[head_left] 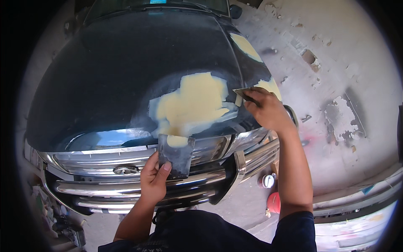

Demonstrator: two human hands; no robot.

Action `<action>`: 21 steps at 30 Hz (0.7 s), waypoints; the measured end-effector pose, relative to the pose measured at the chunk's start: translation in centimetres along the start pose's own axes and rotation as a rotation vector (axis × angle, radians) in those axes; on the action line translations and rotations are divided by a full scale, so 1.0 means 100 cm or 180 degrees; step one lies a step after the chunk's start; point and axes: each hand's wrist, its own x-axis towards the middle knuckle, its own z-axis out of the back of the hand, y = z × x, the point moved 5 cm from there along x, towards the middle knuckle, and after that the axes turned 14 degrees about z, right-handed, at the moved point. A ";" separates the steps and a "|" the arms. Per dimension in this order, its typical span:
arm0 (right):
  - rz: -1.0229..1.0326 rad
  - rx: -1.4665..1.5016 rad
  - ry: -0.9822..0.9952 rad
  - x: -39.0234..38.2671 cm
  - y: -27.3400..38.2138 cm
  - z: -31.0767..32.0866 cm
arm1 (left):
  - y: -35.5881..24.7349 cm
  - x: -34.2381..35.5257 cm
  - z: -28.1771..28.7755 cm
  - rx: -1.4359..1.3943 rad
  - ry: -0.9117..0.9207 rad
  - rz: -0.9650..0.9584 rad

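Note:
My left hand point(155, 176) grips a dark, flat rectangular board point(176, 158) with the thumb on its face. A dab of cream-coloured filler point(177, 141) lies on the board's far edge. Closed round a putty knife point(245, 95), my right hand point(268, 109) is over the right side of the dark car hood point(113, 71). The blade's tip is close to a small strip of filler point(239, 100). A large patch of cream filler point(195, 98) with thin, smeared edges covers the hood's front middle. More filler point(268, 86) shows on the fender beyond my right hand.
Another filler patch point(247, 47) lies farther back on the fender. Below the hood are the chrome grille point(100, 163) and a tubular bumper guard point(100, 188). On the floor at right stand a small can point(267, 181) and a red container point(273, 203). Clutter point(69, 231) sits lower left.

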 end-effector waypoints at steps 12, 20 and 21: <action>-0.0188 -0.0375 0.2037 0.133 -0.010 -0.042 | 0.038 -0.004 0.027 -0.1064 0.0610 0.0489; -0.0121 -0.0445 0.2083 0.130 -0.012 -0.056 | 0.038 0.001 0.027 -0.1245 0.0556 0.0552; -0.0202 -0.0380 0.2000 0.125 -0.007 -0.056 | 0.038 0.001 0.028 -0.1290 0.0531 0.0570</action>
